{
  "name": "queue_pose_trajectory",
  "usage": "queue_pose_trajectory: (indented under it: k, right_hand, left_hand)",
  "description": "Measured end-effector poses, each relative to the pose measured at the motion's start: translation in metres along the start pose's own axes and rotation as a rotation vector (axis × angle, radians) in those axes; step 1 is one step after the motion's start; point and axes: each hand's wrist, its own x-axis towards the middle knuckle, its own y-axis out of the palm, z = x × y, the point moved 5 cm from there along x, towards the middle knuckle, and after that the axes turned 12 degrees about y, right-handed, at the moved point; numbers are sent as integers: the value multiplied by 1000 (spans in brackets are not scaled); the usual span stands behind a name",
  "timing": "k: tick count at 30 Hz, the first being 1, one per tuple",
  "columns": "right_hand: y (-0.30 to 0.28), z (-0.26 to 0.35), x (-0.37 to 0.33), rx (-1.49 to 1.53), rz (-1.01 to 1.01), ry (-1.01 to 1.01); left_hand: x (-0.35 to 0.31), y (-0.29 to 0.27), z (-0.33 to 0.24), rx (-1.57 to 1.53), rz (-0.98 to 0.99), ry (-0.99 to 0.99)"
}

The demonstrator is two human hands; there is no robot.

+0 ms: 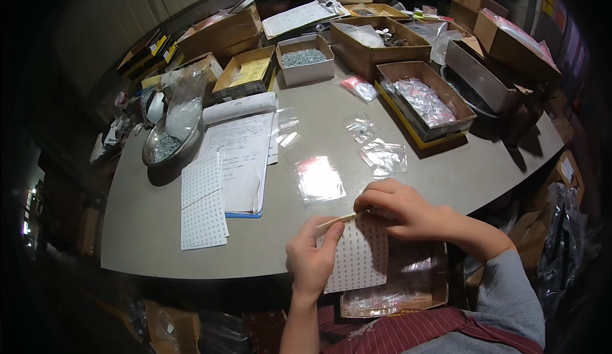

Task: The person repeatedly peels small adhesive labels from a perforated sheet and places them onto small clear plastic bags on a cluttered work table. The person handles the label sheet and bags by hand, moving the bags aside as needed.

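Printed sheet (354, 261) was held up at the near edge of the table (146, 239), partly above an open box (438, 290) with clear bags (379, 303) in it. Upper left part of the sheet was pinched by the left hand (312, 261), thumb pressed on the printed face, fingers behind. Right hand (398, 210) was curled at the top right edge, thumb and fingers brought close together; fingertips were mostly hidden, so whether paper was actually pinched there could not be told. Top edge looked bent over into a pale strip. Sheet was judged light, thin and bendy, easily creased or torn, not very slippery; best gripped flat by a side edge or top corner, clear of the print. Small dark marks were set out in rows on it, likewise on the loose sheets (203, 204) lying left on the table, beside notebook pages (239, 137) covered in handwriting; all too small to be read reliably. No brand was made out.
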Motion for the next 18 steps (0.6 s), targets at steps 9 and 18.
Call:
queue_pose_trajectory:
  k: [9,18]
  right_hand:
    - [5,14,-3,-362,-235,-105]
    - [9,30,-16,-655,-280,-407]
  left_hand:
    - [3,1,-10,119,-44,31]
    - [3,-1,-3,206,-30,14]
